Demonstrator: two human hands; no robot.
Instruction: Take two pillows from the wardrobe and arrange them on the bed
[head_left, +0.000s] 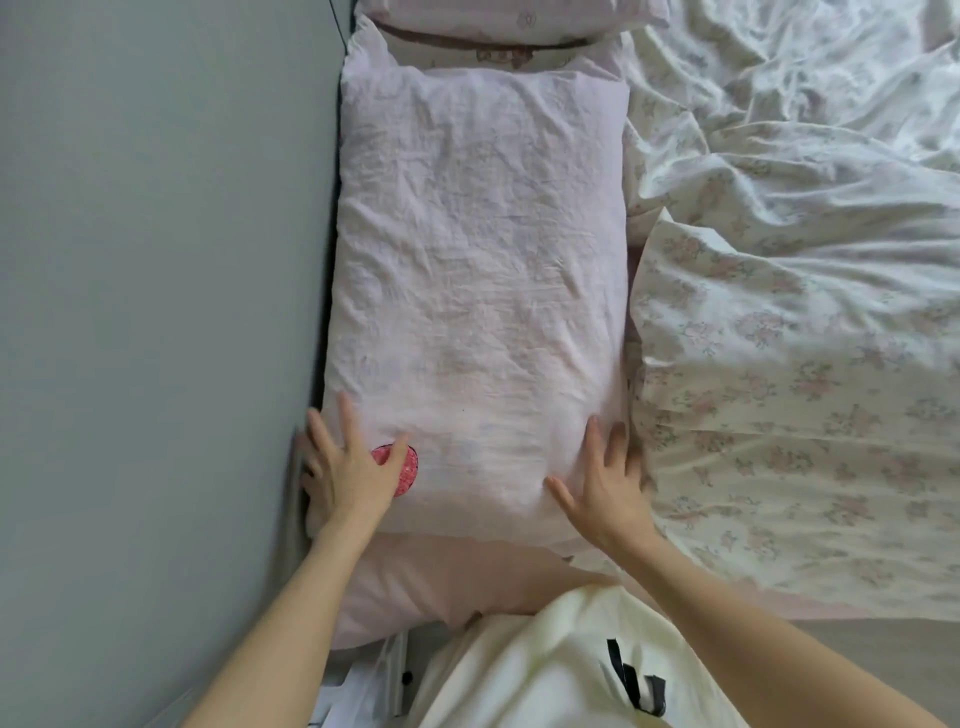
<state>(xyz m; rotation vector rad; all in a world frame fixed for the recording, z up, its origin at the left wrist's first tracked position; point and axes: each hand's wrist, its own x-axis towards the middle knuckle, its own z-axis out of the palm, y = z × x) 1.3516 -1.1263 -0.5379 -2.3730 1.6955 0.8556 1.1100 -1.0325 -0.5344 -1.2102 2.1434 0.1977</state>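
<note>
Both hands flat, fingers spread | left hand, right hand apart on pillow near corners

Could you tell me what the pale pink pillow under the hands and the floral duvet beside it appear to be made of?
The pale pink pillow looks cased in thin, matte woven cloth, probably cotton: it is finely creased all over. The floral duvet seems a similar light matte cotton, cream with a faded flower print, lying in soft rumpled folds. The exact fibre cannot be told.
</note>
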